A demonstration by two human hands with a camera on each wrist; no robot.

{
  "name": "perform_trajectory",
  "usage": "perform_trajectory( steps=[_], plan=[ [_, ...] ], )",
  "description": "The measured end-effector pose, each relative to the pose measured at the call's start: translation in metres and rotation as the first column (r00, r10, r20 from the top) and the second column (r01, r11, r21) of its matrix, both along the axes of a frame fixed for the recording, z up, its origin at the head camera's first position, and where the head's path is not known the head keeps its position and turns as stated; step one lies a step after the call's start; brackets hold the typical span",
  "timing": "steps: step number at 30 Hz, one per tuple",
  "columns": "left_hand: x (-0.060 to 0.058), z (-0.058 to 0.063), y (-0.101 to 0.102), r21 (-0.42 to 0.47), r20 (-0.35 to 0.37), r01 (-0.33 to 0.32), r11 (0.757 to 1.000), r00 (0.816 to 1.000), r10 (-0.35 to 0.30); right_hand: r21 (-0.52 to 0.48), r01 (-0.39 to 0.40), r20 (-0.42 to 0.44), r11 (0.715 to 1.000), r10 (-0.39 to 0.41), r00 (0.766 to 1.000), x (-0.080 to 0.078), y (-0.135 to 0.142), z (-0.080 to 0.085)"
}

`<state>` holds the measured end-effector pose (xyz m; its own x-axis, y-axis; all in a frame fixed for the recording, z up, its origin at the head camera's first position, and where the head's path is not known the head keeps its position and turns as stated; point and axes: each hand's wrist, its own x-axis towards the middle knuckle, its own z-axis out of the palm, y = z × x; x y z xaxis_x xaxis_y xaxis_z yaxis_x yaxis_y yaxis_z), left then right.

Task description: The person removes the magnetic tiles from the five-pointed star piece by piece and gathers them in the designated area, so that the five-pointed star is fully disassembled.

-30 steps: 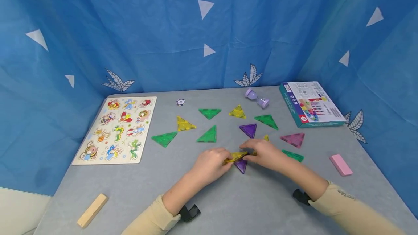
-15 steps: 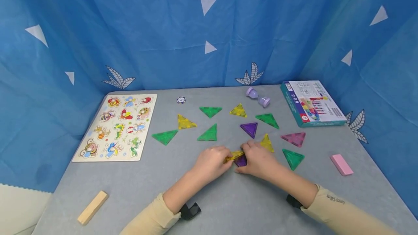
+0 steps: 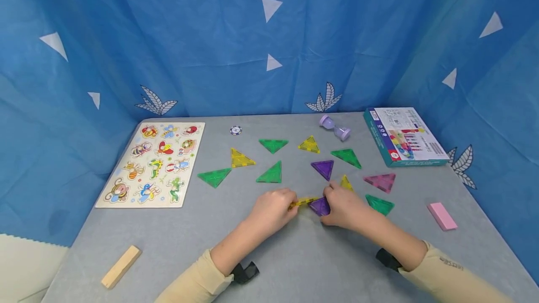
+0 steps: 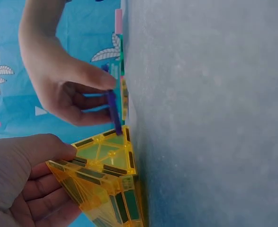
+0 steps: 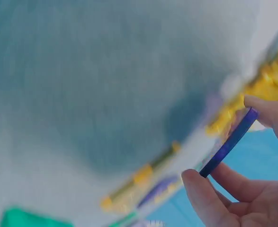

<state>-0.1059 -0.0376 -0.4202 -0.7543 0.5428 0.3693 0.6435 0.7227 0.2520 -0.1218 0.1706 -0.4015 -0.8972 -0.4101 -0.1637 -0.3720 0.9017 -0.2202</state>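
My left hand [image 3: 271, 207] holds yellow translucent triangular magnetic tiles [image 4: 101, 158], joined at their edges into a folded shape. Its thumb lies on one face, with the fingers behind. To the right, my right hand [image 3: 347, 207] grips a purple triangular magnetic tile [image 3: 320, 206] along its sides. The right wrist view shows that purple tile [image 5: 228, 142] edge-on between thumb and fingers. In the left wrist view, the tip of the purple tile [image 4: 114, 113] overlaps the upper corner of the yellow shape. Behind the right hand lies a yellow triangle tile [image 3: 346, 183], partly hidden.
Around the hands lie green tiles [image 3: 271, 173], another purple tile [image 3: 324, 169] and a pink tile [image 3: 381, 182]. Farther out are an insect puzzle board [image 3: 178, 195], a poker chip [image 3: 236, 130], an hourglass [image 3: 334, 128], a box [image 3: 408, 137], a pink block [image 3: 442, 216] and a wooden block [image 3: 121, 267].
The right hand has left the yellow tiles, taken hold of the purple tile beneath them and drawn it slightly rightward. The left hand has stayed nearly in place with the yellow tiles.
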Motion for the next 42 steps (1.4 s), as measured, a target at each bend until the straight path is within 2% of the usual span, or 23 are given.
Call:
perform_trajectory(
  steps=[5, 8, 11, 16, 19, 24, 27, 30, 34, 37, 40, 42],
  plan=[
    [0.0, 0.002, -0.002, 0.011, 0.034, 0.012, 1.0, 0.999, -0.012, 0.027, 0.025, 0.004, 0.999, -0.025, 1.0, -0.015, 0.013, 0.026],
    [0.0, 0.002, -0.002, 0.006, 0.04, 0.012, 1.0, 0.999, -0.012, -0.011, 0.045, -0.003, 0.999, -0.045, 0.999, -0.031, 0.012, 0.03],
    [0.002, 0.003, -0.001, -0.016, 0.046, 0.006, 1.0, 0.999, -0.005, -0.06, 0.041, 0.002, 0.997, -0.041, 0.999, -0.047, 0.001, 0.021],
    [0.005, 0.004, 0.002, -0.048, 0.064, 0.01, 0.999, 0.998, -0.007, -0.076, -0.039, 0.011, 0.996, 0.04, 0.999, -0.069, -0.022, -0.003],
    [0.005, 0.003, 0.005, -0.048, 0.078, 0.018, 0.999, 0.997, -0.015, -0.062, -0.063, 0.009, 0.996, 0.063, 0.998, -0.076, -0.029, -0.014],
    [0.005, 0.004, 0.005, -0.044, 0.09, 0.024, 0.999, 0.996, -0.02, -0.047, -0.047, 0.007, 0.998, 0.048, 0.999, -0.08, -0.032, -0.021],
    [0.005, 0.004, 0.004, -0.046, 0.089, 0.018, 0.999, 0.996, -0.014, -0.059, -0.072, -0.006, 0.996, 0.072, 0.997, -0.079, -0.029, -0.021],
    [0.006, 0.004, 0.004, -0.041, 0.082, 0.017, 0.999, 0.997, -0.013, -0.121, -0.118, -0.067, 0.986, 0.111, 0.992, -0.073, -0.022, -0.017],
    [0.006, 0.001, 0.004, -0.024, 0.07, 0.024, 0.999, 0.997, -0.022, -0.258, -0.228, -0.144, 0.939, 0.196, 0.97, -0.052, -0.005, -0.011],
    [0.006, 0.0, 0.002, -0.006, 0.06, 0.013, 1.0, 0.998, -0.013, -0.322, -0.32, -0.088, 0.891, 0.308, 0.947, -0.032, 0.003, -0.01],
    [0.004, 0.0, 0.0, 0.016, 0.061, -0.006, 1.0, 0.998, 0.005, -0.302, -0.367, -0.028, 0.88, 0.376, 0.926, -0.019, 0.002, -0.016],
    [0.004, 0.0, -0.002, 0.033, 0.081, -0.011, 0.999, 0.997, 0.009, -0.277, -0.376, -0.048, 0.884, 0.378, 0.925, -0.016, -0.001, -0.02]
  ],
)
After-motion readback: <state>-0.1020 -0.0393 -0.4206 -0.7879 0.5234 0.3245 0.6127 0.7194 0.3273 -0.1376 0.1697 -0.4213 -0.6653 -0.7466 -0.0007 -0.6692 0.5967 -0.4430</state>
